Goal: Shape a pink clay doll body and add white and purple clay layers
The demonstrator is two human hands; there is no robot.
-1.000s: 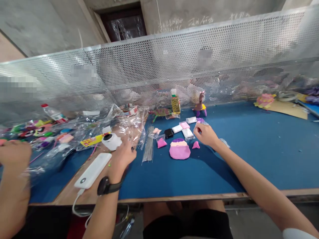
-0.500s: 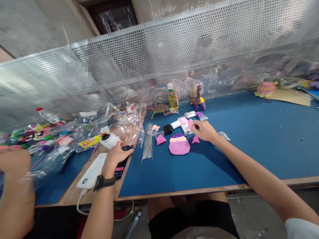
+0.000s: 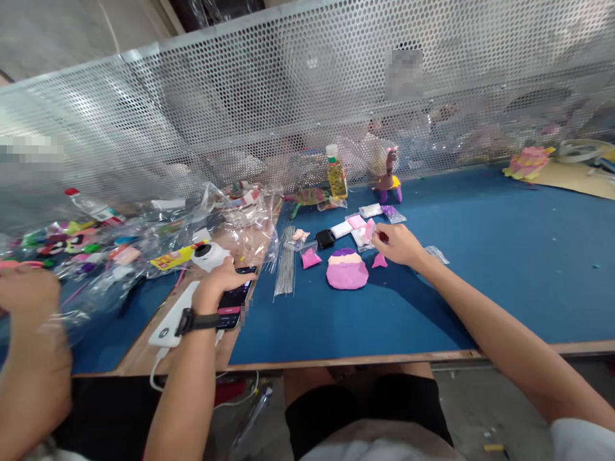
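My right hand point(image 3: 398, 244) is closed in a pinch above the mat. A small pale pink piece point(image 3: 369, 229), perhaps clay or its packet, shows at its fingertips. Just below lie a small pink clay shape point(image 3: 379, 260) and a flat rounded clay piece point(image 3: 346, 274) with purple, cream and pink bands. At the left, my left hand point(image 3: 221, 282) rests over a phone point(image 3: 235, 298) with a lit screen, thumb stretched out across it. Its other fingers reach toward a white rounded device point(image 3: 210, 255) and are partly hidden. A dark band circles that wrist.
Clay packets, including a black one point(image 3: 325, 239) and a bright pink one point(image 3: 311, 258), lie near thin wires point(image 3: 286, 266). A bottle of yellow liquid point(image 3: 337, 173) and clay figure point(image 3: 388, 176) stand by the mesh panel point(image 3: 307, 96). Another person's hand point(image 3: 29, 291) is far left.
The camera view has tilted slightly downward, so the table things sit higher in the picture. My left hand has shifted a little over the phone. My right hand keeps its pinch in the same place.
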